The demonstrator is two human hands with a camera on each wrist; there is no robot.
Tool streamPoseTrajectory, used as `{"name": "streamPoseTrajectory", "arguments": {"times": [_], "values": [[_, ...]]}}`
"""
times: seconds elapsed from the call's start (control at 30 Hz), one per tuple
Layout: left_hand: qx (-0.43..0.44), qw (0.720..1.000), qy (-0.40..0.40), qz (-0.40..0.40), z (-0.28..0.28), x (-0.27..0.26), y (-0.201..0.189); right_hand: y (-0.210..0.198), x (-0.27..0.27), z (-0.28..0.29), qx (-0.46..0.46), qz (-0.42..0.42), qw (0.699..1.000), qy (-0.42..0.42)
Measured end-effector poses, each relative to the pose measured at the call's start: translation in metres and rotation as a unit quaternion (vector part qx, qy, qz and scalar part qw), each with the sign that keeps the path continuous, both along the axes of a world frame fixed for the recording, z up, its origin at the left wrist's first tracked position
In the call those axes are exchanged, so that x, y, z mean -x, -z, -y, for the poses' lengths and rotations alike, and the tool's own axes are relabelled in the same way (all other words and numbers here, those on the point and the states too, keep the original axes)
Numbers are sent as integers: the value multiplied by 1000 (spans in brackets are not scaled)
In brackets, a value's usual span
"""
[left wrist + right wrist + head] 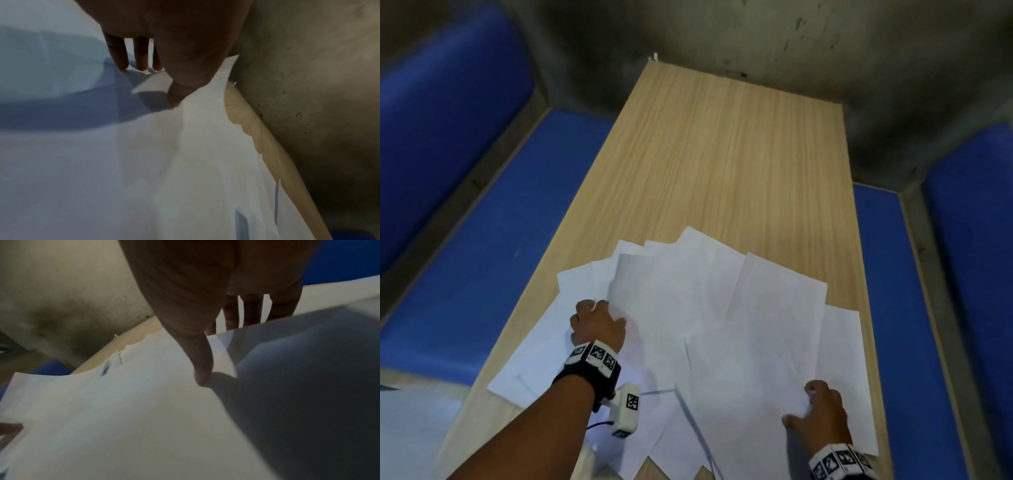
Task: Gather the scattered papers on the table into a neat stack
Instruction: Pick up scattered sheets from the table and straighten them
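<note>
White papers (678, 308) are fanned overlapping across the near half of the wooden worktop (722, 154); roughly ten corners counted, exact count unclear. Left hand (596, 323): one sheet edge is pinched in its grip. Right hand (822, 414): a lifted sheet is pinched, thumb on top.

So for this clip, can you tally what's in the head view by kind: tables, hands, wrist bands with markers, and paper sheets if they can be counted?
Table: 1
Hands: 2, the left hand and the right hand
Wrist bands with markers: 2, one on the left wrist and one on the right wrist
White paper sheets: overlapping too much for an exact count, clearly several
Total without the sheets: 5
</note>
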State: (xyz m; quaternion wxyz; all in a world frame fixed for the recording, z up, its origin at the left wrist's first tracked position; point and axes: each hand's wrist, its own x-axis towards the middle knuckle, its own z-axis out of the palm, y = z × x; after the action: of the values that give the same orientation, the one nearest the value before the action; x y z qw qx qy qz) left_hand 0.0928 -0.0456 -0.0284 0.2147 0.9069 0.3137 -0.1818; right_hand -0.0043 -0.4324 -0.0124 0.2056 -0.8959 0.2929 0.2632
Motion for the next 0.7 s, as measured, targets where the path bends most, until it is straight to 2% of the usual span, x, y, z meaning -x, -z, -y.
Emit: {"name": "streamPoseTrajectory", "arguments": {"times": [0.1, 0.27, 0.33, 0.4, 0.47, 0.53, 0.63, 0.7], "values": [[18, 1000, 24, 1, 0, -6, 3, 1, -3, -3, -55, -27, 997, 46], [97, 994, -19, 42, 2, -7, 10, -11, -5, -3, -65, -27, 997, -21], [108, 993, -29, 40, 0, -6, 12, -21, -6, -4, -99, -16, 994, -51], [92, 995, -19, 22, -5, -5, 12, -37, -7, -3, -157, -3, 985, -76], [32, 999, 6, -10, -9, -3, 7, -59, -12, 0, -213, 13, 973, -87], [-20, 1000, -2, -22, -14, -1, 2, -69, -24, 8, -231, 40, 970, -69], [-14, 999, -43, -8, -25, 1, 4, -62, -47, 18, -222, 113, 968, 19], [-6, 999, -36, -8, -31, 1, 8, -47, -62, 19, -190, 122, 971, 83]]}}
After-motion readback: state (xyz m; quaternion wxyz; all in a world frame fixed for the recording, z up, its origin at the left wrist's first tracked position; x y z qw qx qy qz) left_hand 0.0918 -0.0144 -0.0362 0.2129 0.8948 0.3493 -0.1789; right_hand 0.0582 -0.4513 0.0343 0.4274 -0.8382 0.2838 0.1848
